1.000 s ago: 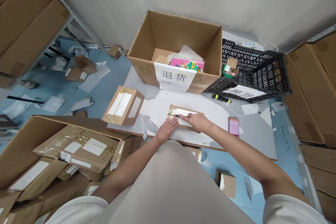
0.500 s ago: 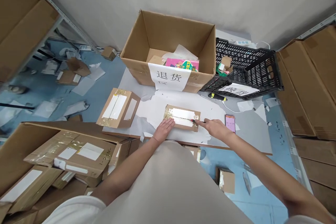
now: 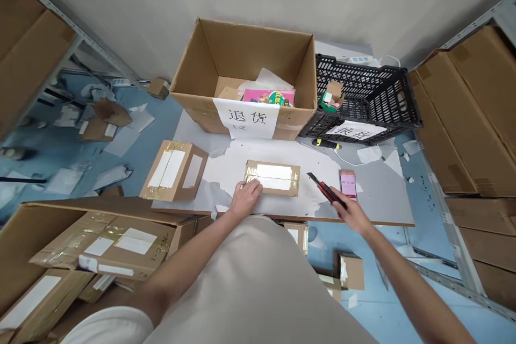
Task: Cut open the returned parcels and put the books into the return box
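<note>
A small taped cardboard box (image 3: 293, 172) with a white label lies in front of me on the paper-covered table. A lengthwise cut line runs across its label. My left hand (image 3: 246, 196) has bent fingers closed at the box's left front corner, partly covering it. My right hand (image 3: 350, 210) grips a red and black utility knife (image 3: 325, 189), blade out and pointing up-left, off to the right of the box and apart from it. Just beyond that hand lies a phone (image 3: 348, 185) with a lit pink screen.
Another taped carton (image 3: 192, 172) stands left on the table (image 3: 382, 199). Behind are a large open carton (image 3: 189, 105) holding a pink package, and a black crate (image 3: 397, 118). A yellow-black tool (image 3: 325, 143) lies before the crate. Lower left, a big carton (image 3: 52, 231) holds several parcels.
My right hand has drawn the knife off the box, moving right and toward me. My left hand has slid to the box's left corner, its fingers now bent. The view has shifted slightly.
</note>
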Available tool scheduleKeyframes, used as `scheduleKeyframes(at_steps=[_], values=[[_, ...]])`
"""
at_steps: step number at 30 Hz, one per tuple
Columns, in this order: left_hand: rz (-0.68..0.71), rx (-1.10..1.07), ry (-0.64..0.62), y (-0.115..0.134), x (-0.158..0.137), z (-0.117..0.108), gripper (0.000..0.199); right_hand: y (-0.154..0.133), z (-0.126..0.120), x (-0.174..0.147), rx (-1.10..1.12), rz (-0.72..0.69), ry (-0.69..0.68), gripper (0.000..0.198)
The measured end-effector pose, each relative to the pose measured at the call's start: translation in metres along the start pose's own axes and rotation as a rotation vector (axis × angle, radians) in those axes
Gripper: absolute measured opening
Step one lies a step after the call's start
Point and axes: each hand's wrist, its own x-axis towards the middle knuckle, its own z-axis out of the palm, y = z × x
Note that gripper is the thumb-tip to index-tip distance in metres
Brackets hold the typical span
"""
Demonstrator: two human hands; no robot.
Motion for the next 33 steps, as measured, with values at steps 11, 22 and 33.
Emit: scheduleKeyframes(at_steps=[11,22,33], values=[[0.007,0.061,-0.172,-0.01,0.06,-0.012,0.122,-0.006,0.098,-0.002,0.809,0.183,0.098,0.08],[0.01,0.022,-0.119,-0.014,0.063,-0.012,0.112,0.01,0.067,0.016,0.699,0.163,-0.143,0.075],[0.012,0.012,-0.119,-0.014,0.065,-0.011,0.112,0.005,0.059,0.018,0.671,0.16,-0.232,0.076]])
